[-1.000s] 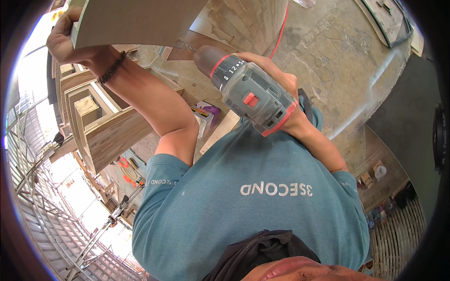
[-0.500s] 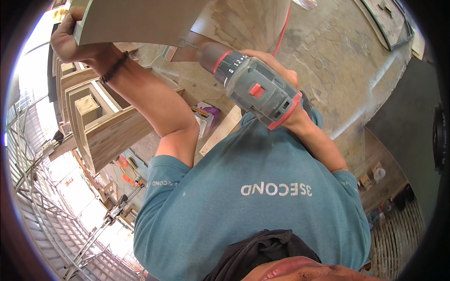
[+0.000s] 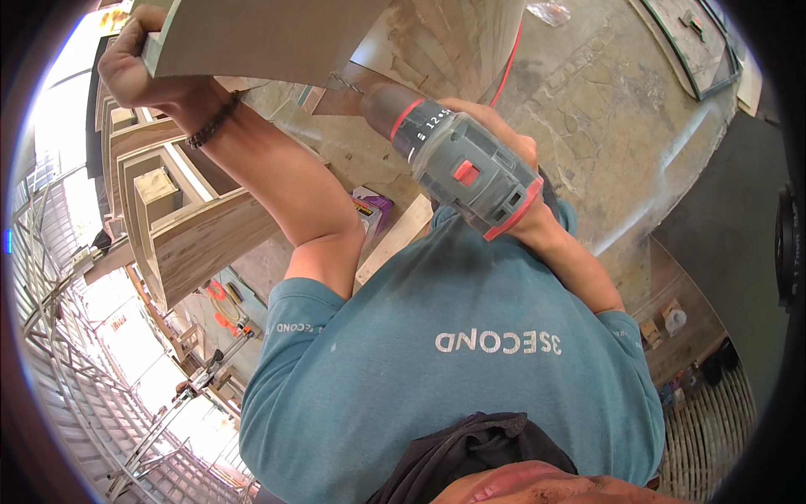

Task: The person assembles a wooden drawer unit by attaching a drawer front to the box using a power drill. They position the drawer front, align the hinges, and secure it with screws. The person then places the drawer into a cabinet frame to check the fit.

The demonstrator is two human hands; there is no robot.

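Observation:
My right hand (image 3: pixel 507 136) is wrapped round a grey and red cordless drill (image 3: pixel 472 166), its body covering most of the fingers. From the chuck a spiral drill bit (image 3: pixel 346 82) points up and left, with its tip at the lower edge of a pale curved panel (image 3: pixel 260 38). Whether the tip is inside the panel or just behind its edge, I cannot tell. At the panel's left corner my left hand (image 3: pixel 128 65) is closed on the edge, fingers curled over it. A dark beaded bracelet (image 3: pixel 215 120) circles that wrist.
Wooden frames with box-like compartments (image 3: pixel 201 248) stand to the left. Behind the drill is a wood-grained sheet (image 3: pixel 437 46), with a red hose (image 3: pixel 509 65) beside it on the stone-patterned floor. A purple box (image 3: pixel 374 206) and a light board (image 3: pixel 395 239) lie below my left arm.
The drill has shifted slightly right and down, and more of the bit's spiral shows. The panel and my left hand have moved a little to the right.

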